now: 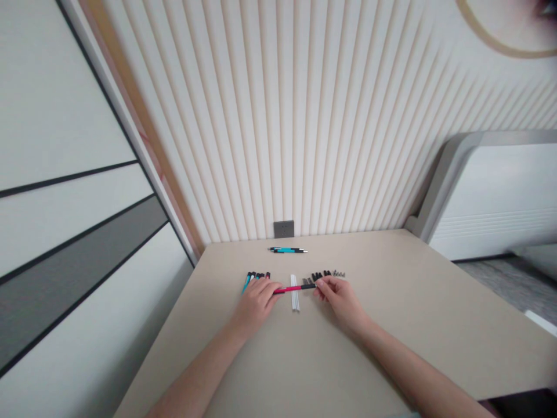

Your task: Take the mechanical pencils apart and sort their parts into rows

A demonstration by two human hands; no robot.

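Between my two hands a red pen (293, 288) with black ends lies level above the table. My left hand (258, 299) is closed around its left end. At the other end, the fingertips of my right hand (339, 295) pinch close to the black grip and tip; my fingers partly cover that end. Below the pen lie a few thin white refills (295, 302). Several pen barrels (249, 280), blue, white and red with black tops, are partly hidden behind my left hand. Beyond my right hand sit several black grips (319, 275) and small grey pieces (339, 273).
Two blue and black pens (287, 250) lie near the back of the beige table (348, 377). A dark socket (284, 229) is on the ribbed wall behind. On the left stands a white and grey cabinet (108, 232); a dark object (524, 403) shows at bottom right.
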